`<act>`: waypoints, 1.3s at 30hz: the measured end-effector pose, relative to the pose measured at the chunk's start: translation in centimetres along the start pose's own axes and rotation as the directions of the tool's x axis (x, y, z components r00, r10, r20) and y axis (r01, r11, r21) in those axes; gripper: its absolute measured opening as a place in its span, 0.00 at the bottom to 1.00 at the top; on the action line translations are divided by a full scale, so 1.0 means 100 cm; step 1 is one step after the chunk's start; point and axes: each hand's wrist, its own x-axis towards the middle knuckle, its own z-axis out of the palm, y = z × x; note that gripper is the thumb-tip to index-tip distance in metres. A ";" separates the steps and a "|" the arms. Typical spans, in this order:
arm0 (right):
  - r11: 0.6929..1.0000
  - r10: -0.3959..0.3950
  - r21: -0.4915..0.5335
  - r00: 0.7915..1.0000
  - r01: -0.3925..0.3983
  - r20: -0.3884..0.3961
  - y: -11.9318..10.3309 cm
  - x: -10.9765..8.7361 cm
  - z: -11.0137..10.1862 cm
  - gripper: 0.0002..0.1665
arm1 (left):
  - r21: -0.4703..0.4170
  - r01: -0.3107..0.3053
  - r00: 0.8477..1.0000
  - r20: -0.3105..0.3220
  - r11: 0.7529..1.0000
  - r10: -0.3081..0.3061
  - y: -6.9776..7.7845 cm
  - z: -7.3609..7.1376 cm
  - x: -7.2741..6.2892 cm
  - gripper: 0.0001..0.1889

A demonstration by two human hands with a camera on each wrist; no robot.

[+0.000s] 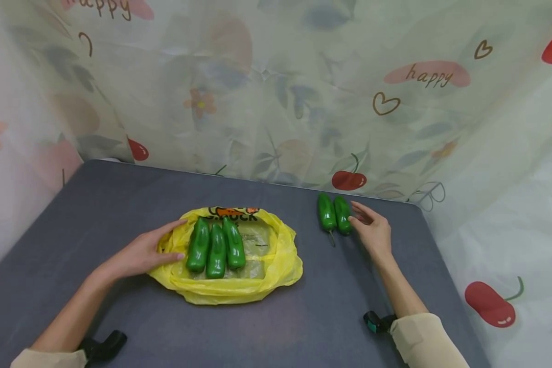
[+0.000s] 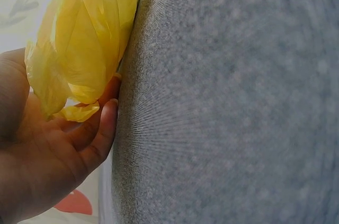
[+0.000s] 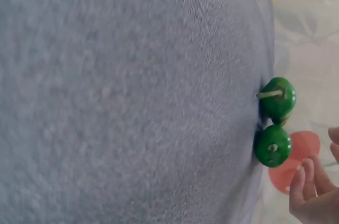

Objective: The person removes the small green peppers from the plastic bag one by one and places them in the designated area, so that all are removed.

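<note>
A yellow plastic bag (image 1: pixel 282 273) lies with its mouth spread wide, and three green chili peppers (image 1: pixel 216 253) rest side by side in its left half. My left hand (image 1: pixel 140 253) grips the bag's left side, thumb and fingers apart along the rim. In the left wrist view the yellow film (image 2: pixel 87 44) sits between the thumb side and the curled fingers. Farther right, two more green peppers lie together, one with a long stem (image 1: pixel 326 213) and one nearer my hand (image 1: pixel 343 217). My right hand (image 1: pixel 374 232) is beside the nearer pepper, fingers parted around its right side.
The grey table (image 1: pixel 276 332) carries the bag and peppers. A printed curtain (image 1: pixel 267 102) hangs along the table's back edge and both sides. Dark straps with small devices (image 1: pixel 379 322) are worn on both wrists.
</note>
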 end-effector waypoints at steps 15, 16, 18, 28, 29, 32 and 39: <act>0.983 -0.047 0.185 0.990 0.022 0.132 -0.055 -0.036 0.000 0.25 | -0.009 0.018 1.000 0.008 1.000 -0.018 -0.002 0.004 0.000 0.43; 0.980 -0.047 0.200 0.989 0.018 0.141 -0.061 -0.038 0.000 0.25 | -0.008 0.016 1.000 0.007 1.000 -0.016 -0.002 0.004 0.000 0.43; 0.973 -0.056 0.231 0.986 0.019 0.156 -0.067 -0.042 0.003 0.25 | -0.007 0.012 1.000 0.003 1.000 -0.012 -0.003 0.004 0.000 0.43; 0.944 -0.123 0.328 0.965 0.042 0.231 -0.079 -0.052 0.027 0.26 | 0.003 0.003 1.000 -0.007 1.000 -0.003 -0.003 0.003 -0.001 0.43; 0.944 -0.124 0.329 0.963 0.040 0.238 -0.081 -0.053 0.029 0.25 | 0.004 0.000 1.000 -0.008 1.000 0.000 -0.003 0.003 0.000 0.43; 0.943 -0.127 0.331 0.957 0.035 0.260 -0.085 -0.057 0.035 0.25 | 0.006 0.000 1.000 -0.007 1.000 0.000 -0.003 0.003 -0.001 0.43; 0.930 -0.170 0.363 0.938 0.051 0.302 -0.094 -0.067 0.047 0.24 | 0.000 0.004 1.000 -0.006 1.000 -0.004 -0.003 0.002 -0.001 0.43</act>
